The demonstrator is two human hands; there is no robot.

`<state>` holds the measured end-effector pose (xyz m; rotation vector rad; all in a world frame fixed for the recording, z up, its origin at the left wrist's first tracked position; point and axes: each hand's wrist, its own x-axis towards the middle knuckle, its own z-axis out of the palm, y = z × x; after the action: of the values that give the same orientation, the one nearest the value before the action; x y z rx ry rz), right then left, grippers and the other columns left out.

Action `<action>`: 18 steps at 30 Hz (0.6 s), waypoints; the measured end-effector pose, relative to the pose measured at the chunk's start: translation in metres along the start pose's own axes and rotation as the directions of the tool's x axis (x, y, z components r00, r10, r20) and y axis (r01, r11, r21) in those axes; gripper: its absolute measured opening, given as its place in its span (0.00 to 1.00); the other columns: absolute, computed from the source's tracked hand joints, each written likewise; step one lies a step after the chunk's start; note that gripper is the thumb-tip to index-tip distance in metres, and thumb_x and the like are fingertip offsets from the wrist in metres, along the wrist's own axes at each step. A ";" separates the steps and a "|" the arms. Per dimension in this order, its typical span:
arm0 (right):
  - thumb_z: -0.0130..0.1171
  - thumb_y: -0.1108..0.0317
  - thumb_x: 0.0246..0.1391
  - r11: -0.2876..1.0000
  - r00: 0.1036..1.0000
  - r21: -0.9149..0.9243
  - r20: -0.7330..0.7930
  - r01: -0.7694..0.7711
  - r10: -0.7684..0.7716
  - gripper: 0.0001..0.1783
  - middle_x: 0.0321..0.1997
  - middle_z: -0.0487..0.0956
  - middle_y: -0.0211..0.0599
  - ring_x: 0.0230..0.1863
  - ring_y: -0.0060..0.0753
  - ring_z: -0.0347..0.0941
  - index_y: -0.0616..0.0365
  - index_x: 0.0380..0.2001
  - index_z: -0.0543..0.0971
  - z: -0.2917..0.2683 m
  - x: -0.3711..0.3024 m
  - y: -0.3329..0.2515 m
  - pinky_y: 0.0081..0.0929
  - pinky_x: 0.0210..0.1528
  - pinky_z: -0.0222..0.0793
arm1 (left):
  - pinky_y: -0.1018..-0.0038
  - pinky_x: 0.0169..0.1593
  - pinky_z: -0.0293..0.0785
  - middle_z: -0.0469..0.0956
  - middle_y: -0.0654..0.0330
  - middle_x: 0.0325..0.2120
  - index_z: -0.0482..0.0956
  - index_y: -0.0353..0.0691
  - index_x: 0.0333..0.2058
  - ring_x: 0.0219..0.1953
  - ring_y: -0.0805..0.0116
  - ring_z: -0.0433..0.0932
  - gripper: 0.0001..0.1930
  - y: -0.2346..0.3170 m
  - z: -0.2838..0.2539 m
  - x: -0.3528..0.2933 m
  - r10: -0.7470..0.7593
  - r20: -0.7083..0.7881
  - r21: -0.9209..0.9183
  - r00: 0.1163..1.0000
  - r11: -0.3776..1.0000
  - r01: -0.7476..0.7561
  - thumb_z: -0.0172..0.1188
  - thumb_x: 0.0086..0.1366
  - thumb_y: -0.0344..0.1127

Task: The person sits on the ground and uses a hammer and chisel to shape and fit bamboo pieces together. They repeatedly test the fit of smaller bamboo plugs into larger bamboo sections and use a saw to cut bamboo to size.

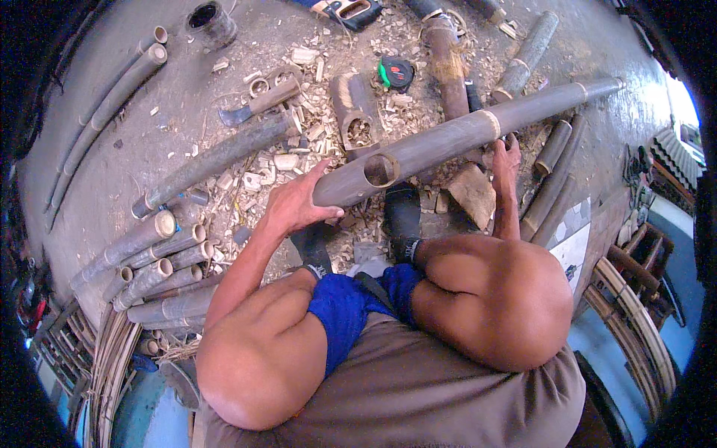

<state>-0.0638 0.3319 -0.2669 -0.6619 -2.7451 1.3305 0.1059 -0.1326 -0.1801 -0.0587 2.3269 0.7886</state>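
Observation:
A long dark bamboo pole (441,140) lies slantwise before me, its near left end lower and its thin end reaching far right. Close to the left end, an oval hole (382,171) with a pale rim is cut into its wall. My left hand (301,198) is closed around that left end, thumb on the near side. My right hand (506,158) holds the pole from its near lower side, just right of a pale node ring; some of its fingers are hidden behind the pole. Under the pole sits a rough wooden block (470,196) between my legs and right arm.
Wood chips (287,160) litter the floor. Around them lie a short-bladed tool (261,102), a notched bamboo piece (354,112), a green-and-black tape measure (396,73) and a handsaw (349,12). Cut bamboo lengths (160,257) are piled at left; several more (556,175) lie right.

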 end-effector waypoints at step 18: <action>0.57 0.60 0.57 0.986 0.987 -0.064 0.063 0.154 -0.150 0.36 0.59 0.76 0.56 0.59 0.47 0.73 0.73 0.64 0.66 -0.005 -0.014 -0.009 0.38 0.63 0.67 | 0.54 0.56 0.73 0.79 0.43 0.52 0.62 0.47 0.69 0.53 0.45 0.78 0.58 -0.015 0.005 -0.024 -0.114 -0.090 -0.065 0.989 0.992 0.108 0.76 0.41 0.63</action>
<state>-0.0534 0.3249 -0.2548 -0.4121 -2.8321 1.2476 0.1314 -0.1464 -0.1761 -0.2550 2.3646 0.8153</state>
